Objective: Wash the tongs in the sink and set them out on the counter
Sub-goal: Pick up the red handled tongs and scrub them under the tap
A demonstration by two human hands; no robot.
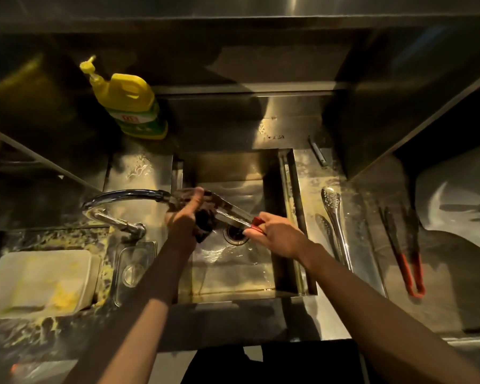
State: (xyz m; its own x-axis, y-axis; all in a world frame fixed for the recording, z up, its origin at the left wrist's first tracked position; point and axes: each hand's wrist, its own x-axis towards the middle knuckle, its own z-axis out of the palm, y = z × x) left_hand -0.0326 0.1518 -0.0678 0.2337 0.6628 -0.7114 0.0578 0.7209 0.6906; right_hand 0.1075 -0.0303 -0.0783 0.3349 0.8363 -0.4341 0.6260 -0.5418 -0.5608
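- Head view showed the tongs (227, 214) over the sink (302, 217), at centre.
- My right hand (277, 239) was clamped on their red handle end, toward 4 o'clock.
- My left hand (185, 220) was closed on a dark scrubber (205, 223) against the blades.
- Wet steel: stiff, light, probably slippery; I judged the red grip safest.
- Two more tongs lay on the counter (372, 273) toward 3 o'clock.

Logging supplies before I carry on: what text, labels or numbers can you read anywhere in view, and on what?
Yellow dish soap bottle: green label with a red and white patch of characters, too blurred to read.
Steel sink, counter, both sets of tongs on the counter: no readable text.
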